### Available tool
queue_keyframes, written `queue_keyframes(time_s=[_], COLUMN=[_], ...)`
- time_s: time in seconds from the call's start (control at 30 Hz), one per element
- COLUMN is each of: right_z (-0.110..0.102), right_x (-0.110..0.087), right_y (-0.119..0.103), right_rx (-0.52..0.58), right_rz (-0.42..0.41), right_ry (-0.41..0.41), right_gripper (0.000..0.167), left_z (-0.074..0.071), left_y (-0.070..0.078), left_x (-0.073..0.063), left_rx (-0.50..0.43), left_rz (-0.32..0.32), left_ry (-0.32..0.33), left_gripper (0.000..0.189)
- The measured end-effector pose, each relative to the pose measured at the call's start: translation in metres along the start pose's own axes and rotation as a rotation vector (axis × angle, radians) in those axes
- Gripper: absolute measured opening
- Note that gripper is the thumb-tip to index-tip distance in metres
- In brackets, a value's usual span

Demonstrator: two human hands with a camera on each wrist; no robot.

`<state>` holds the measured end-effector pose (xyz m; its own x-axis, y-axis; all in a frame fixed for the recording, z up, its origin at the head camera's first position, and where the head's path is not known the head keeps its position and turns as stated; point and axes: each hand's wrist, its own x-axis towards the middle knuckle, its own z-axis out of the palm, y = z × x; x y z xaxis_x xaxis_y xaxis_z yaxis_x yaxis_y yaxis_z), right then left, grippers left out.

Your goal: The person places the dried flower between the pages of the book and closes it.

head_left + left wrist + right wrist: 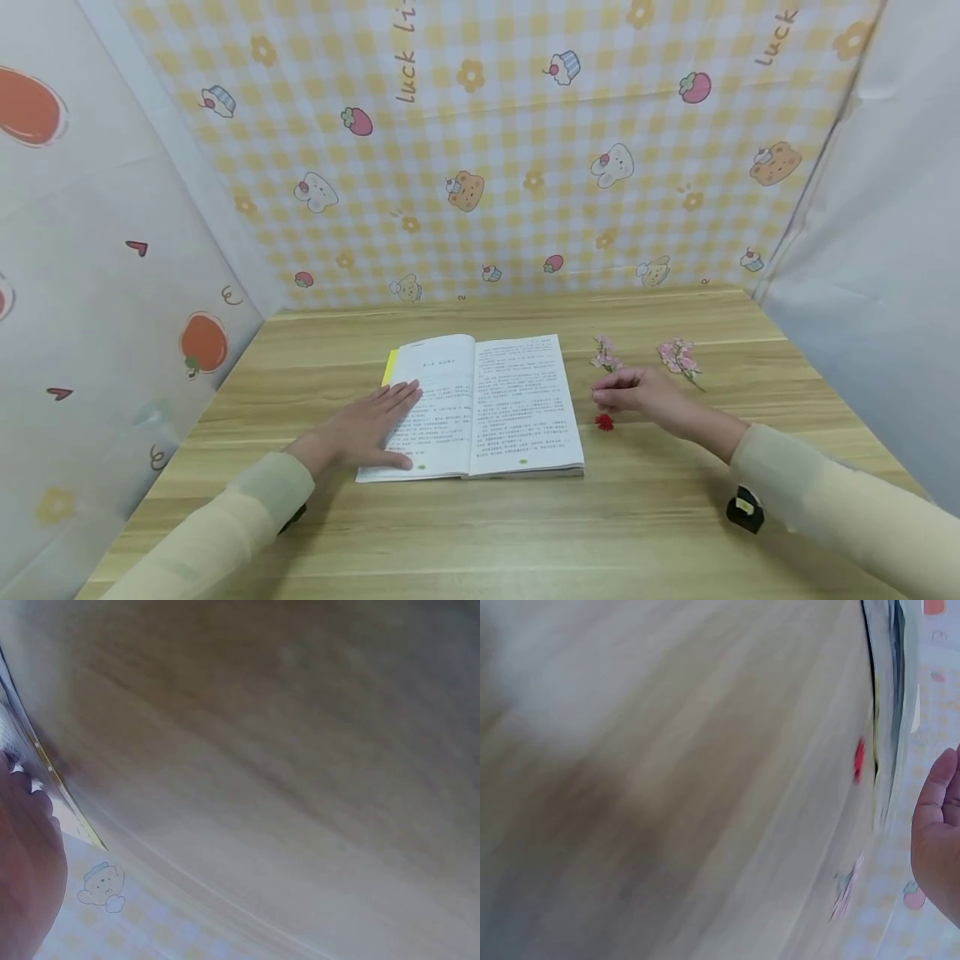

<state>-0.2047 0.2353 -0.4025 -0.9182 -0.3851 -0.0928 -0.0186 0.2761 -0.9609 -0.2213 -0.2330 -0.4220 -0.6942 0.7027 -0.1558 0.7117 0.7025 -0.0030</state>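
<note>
An open book [521, 400] lies on the wooden table, its two printed pages facing up. My left hand [363, 429] rests flat on the left page, fingers spread, thumb near the lower edge. Right of the book, my right hand [648, 396] hovers with bent fingers and the thumb close to them. A small red flower [604, 422] lies just below those fingertips; the right wrist view shows the flower [859, 760] apart from the hand [937, 832]. Nothing is visible in its grasp, though the fingertips are partly cut off there.
Two pink blossom sprigs lie behind the right hand: one sprig [602, 354] beside the book, another sprig [678, 357] farther right. The wooden table [480, 542] meets a yellow checked backdrop [510, 225] at the back. White sheets hang at both sides.
</note>
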Motion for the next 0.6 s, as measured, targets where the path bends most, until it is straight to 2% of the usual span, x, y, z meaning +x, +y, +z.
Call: queue_keyframes(time_s=[0.2,0.33,0.6], right_z=[0.021,0.036,0.063], right_x=[0.019,0.031,0.058], right_y=[-0.009,-0.014,-0.026], right_rx=[0.082,0.105,0.034], right_rz=[-0.020,0.009,0.081], right_ry=[-0.014,-0.009,0.001], right_gripper=[0.032,0.031,0.041], left_z=[0.000,0.001,0.003], left_y=[0.000,0.000,-0.002], left_x=[-0.001,0.000,0.000], left_rx=[0.003,0.001,0.013], left_rz=[0.001,0.001,-0.005], left_ry=[0.001,0.003,0.004], left_gripper=[0.111,0.110,0.111])
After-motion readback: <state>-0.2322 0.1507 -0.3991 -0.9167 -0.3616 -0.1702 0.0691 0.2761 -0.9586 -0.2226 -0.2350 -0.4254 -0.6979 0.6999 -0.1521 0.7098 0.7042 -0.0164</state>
